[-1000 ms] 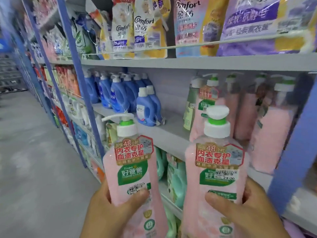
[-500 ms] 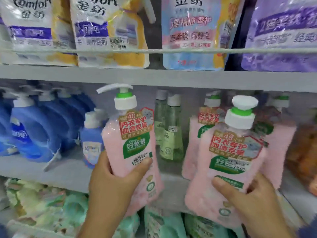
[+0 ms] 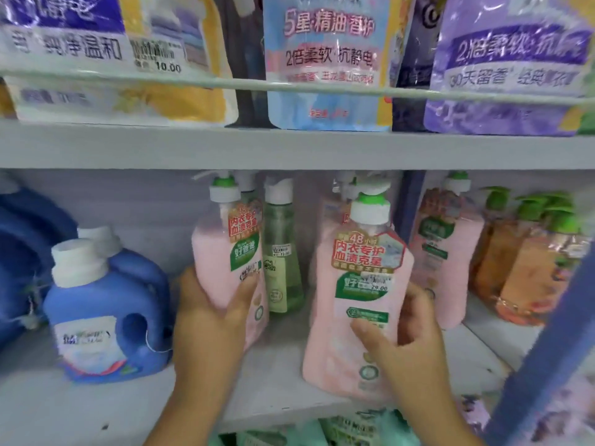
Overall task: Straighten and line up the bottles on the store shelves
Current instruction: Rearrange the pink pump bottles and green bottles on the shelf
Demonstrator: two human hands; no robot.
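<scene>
Working outward from the green bottle (image 3: 282, 252) standing at the back of the shelf (image 3: 96, 403): far to its left I see a blue jug (image 3: 106, 313). Just left of it, my left hand (image 3: 209, 320) has its fingers clamped around a pink pump bottle (image 3: 225, 252), upright over the shelf. Right of the green bottle, my right hand (image 3: 409, 336) grips a second pink pump bottle (image 3: 357, 300), thumb across its label, its base at the shelf's front. Further right stand orange bottles (image 3: 528, 268).
</scene>
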